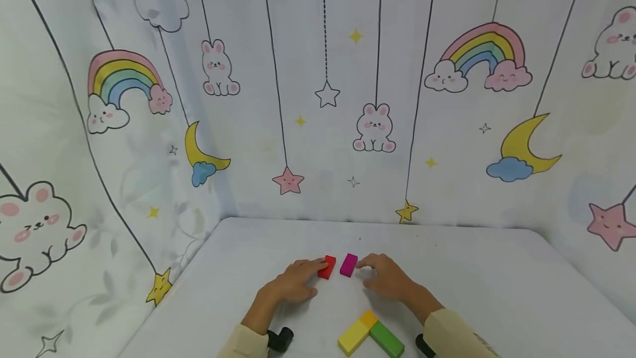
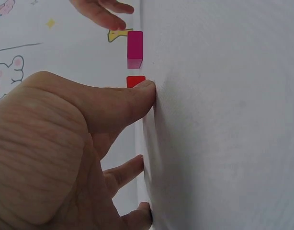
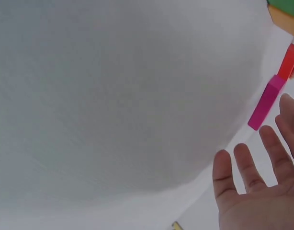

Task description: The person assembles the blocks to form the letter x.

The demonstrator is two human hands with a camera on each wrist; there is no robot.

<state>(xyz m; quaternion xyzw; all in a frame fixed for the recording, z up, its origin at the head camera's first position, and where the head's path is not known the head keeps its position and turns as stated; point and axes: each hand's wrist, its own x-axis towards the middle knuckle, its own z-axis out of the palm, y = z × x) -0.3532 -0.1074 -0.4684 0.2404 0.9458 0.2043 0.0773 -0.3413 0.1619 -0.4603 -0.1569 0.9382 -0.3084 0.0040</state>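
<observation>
A red block [image 1: 327,267] lies flat on the white table, and the left hand [image 1: 296,280] touches it with an outstretched fingertip. The thumb of that hand stands apart from the block in the head view. Just right of it lies a magenta block [image 1: 349,265], separated from the red one by a small gap. Beside the magenta block's right side is the right hand [image 1: 389,279], its fingers spread and holding nothing. In the left wrist view the thumb covers part of the red block [image 2: 135,80]; the magenta block [image 2: 135,48] shows beyond it.
Nearer the person, a yellow block [image 1: 354,337], an orange block [image 1: 369,319] and a green block [image 1: 387,339] meet in an angled shape on the table [image 1: 278,239]. A white curtain [image 1: 318,148] printed with rabbits, rainbows and stars stands behind and at the sides.
</observation>
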